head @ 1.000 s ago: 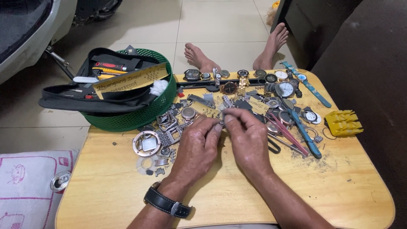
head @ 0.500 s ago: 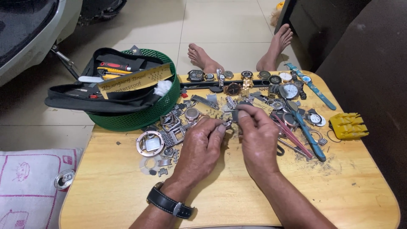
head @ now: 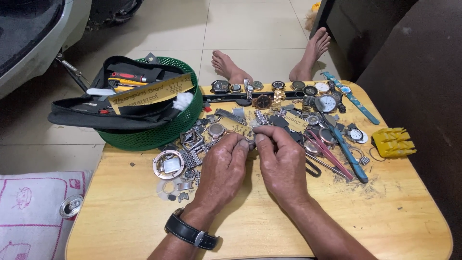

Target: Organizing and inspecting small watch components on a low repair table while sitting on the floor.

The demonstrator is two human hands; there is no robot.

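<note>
The wooden table (head: 144, 221) carries the whole work area, its pale top with rounded corners standing on a tiled floor (head: 250, 29). At the rear left of the top sits a green mesh basket (head: 185, 120); a black tool pouch (head: 86, 118) lies across its rim, with screwdrivers and a yellow card inside. A cushion (head: 33, 207), white with pink print, lies beside the table's left edge.

A spread of watch parts (head: 192, 144) — cases, bezels, bracelet links — covers the middle of the top, and a row of watches (head: 288, 91) runs along the far edge. A blue strap (head: 353, 103) lies at the right rear, a yellow plastic holder (head: 392, 143) near the right edge, and pink-handled tweezers (head: 327, 151) just right of the hands.

The left hand (head: 221, 171), a black wristwatch (head: 187, 233) on its wrist, meets the right hand (head: 284, 161) over the centre of the table. Both hands are pinched fingertip to fingertip on a small metal part (head: 251, 137) — it is held between them just above the scattered parts. Its exact kind cannot be made out.
</note>
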